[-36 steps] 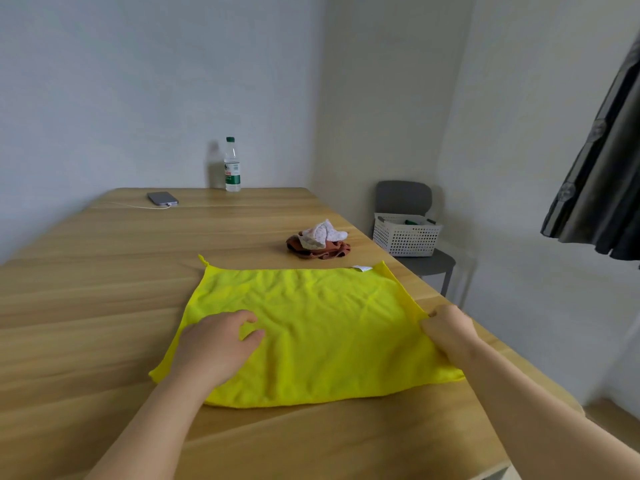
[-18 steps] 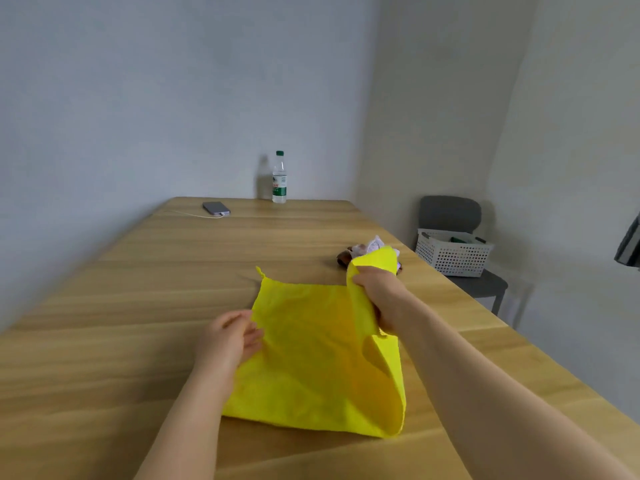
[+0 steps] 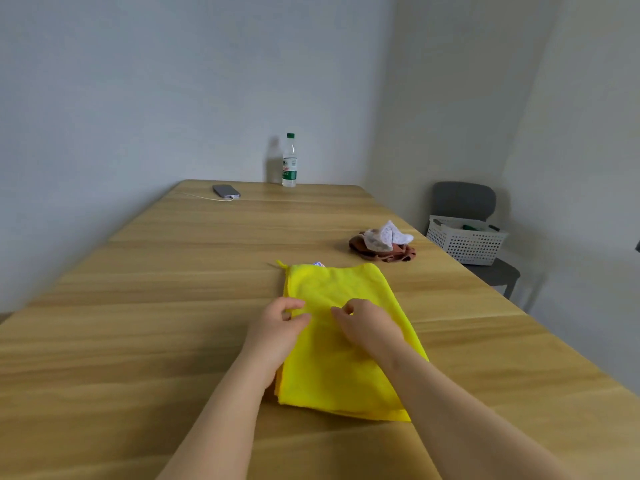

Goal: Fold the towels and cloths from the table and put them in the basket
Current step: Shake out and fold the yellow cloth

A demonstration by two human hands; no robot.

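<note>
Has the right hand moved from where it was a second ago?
Yes. The right hand went leftward, away from the table's right edge, and is now on the folded yellow cloth beside the left hand, left of the crumpled pile.

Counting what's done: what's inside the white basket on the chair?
In the basket, only a green item shows near the rim, too small to identify. Anything lower is hidden by its wall.

Head-worn wide-angle view, facing forward and down, close over table [image 3: 138, 341]
</note>
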